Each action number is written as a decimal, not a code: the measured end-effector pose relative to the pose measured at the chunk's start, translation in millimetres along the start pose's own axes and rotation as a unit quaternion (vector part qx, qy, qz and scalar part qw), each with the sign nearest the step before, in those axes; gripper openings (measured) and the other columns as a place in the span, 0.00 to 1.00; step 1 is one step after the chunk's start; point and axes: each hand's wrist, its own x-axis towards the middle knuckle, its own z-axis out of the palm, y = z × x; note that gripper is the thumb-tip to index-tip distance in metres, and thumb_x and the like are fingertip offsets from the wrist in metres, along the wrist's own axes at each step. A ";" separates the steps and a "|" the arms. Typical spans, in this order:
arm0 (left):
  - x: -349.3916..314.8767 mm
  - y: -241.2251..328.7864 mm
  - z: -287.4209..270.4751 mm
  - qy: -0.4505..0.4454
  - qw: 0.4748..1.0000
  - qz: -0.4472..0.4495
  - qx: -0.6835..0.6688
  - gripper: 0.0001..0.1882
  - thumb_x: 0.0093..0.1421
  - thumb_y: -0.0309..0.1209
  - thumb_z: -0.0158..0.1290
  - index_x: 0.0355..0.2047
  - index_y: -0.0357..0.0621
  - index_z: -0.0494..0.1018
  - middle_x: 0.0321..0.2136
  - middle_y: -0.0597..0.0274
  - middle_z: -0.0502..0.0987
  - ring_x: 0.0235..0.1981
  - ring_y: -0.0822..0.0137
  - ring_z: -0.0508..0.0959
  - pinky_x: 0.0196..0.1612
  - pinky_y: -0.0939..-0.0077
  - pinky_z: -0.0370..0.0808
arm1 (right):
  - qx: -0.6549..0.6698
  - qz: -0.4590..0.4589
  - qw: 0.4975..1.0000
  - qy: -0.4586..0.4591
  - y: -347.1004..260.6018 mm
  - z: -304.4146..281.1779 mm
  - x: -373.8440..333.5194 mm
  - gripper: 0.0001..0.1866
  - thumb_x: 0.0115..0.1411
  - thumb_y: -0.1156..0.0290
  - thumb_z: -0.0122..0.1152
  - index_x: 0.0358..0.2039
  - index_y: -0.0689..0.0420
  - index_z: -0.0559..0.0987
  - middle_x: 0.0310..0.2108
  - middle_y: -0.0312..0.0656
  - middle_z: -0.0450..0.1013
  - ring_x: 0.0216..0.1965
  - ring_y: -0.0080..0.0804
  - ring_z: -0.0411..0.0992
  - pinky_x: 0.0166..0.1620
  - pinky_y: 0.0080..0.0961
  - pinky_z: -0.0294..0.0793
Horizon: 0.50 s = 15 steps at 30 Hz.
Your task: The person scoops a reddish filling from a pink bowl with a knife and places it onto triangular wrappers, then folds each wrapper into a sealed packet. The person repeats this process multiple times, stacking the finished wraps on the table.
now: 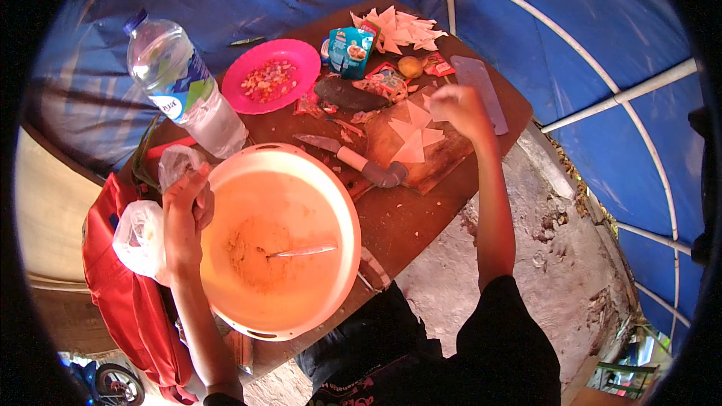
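My left hand (188,199) is closed on a clear plastic bag (179,164) at the left rim of a large orange basin (347,256). Inside the basin are dark specks and a thin pale streak I cannot identify. On the right, my right hand (457,109) is raised over the wooden cutting board (440,165), its fingers curled in; what they hold, if anything, is hidden. Pale triangular pieces (410,143) lie on the board beside it. A knife (320,141) rests left of the board, its pale handle against a dark grey curved tool (385,174).
A large water bottle (207,98) stands behind the basin, next to a pink plate (308,60) of chopped bits. Farther back are a teal packet (350,53), a dark oval object (350,95), an orange fruit (411,68) and more triangular pieces (398,30). A white bag (141,237) hangs at left.
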 end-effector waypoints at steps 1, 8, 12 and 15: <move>0.3 0.0 -0.2 0.011 1.000 0.004 -0.019 0.19 0.65 0.37 0.52 0.17 0.54 0.60 0.12 0.77 0.54 0.12 0.83 0.52 0.16 0.83 0.47 | -0.043 -0.021 0.998 -0.042 -3.6 -1.4 -16.0 0.09 0.54 0.71 0.67 0.33 0.64 0.83 0.30 0.39 0.80 0.30 0.23 0.74 0.37 0.22 0.73; 0.9 2.6 0.1 0.020 0.998 0.012 -0.052 0.20 0.65 0.38 0.52 0.17 0.52 0.61 0.12 0.76 0.55 0.12 0.82 0.54 0.17 0.84 0.49 | 0.032 0.018 0.999 0.031 -11.5 17.4 -35.1 0.11 0.54 0.68 0.69 0.32 0.63 0.83 0.29 0.40 0.79 0.32 0.26 0.76 0.38 0.24 0.74; 0.0 2.4 0.0 0.020 0.997 0.036 -0.062 0.19 0.64 0.37 0.53 0.17 0.52 0.62 0.11 0.76 0.56 0.12 0.82 0.55 0.17 0.84 0.50 | -0.037 0.032 0.999 -0.005 -25.0 25.7 -29.5 0.17 0.50 0.59 0.72 0.28 0.62 0.83 0.26 0.44 0.79 0.29 0.31 0.78 0.35 0.28 0.75; -0.2 1.5 -0.3 0.029 0.997 0.034 -0.064 0.19 0.64 0.37 0.53 0.17 0.51 0.62 0.11 0.76 0.56 0.12 0.82 0.55 0.17 0.84 0.50 | -0.134 0.101 0.986 0.001 -25.1 22.5 -37.5 0.20 0.48 0.56 0.74 0.29 0.61 0.83 0.27 0.46 0.80 0.30 0.33 0.78 0.36 0.28 0.75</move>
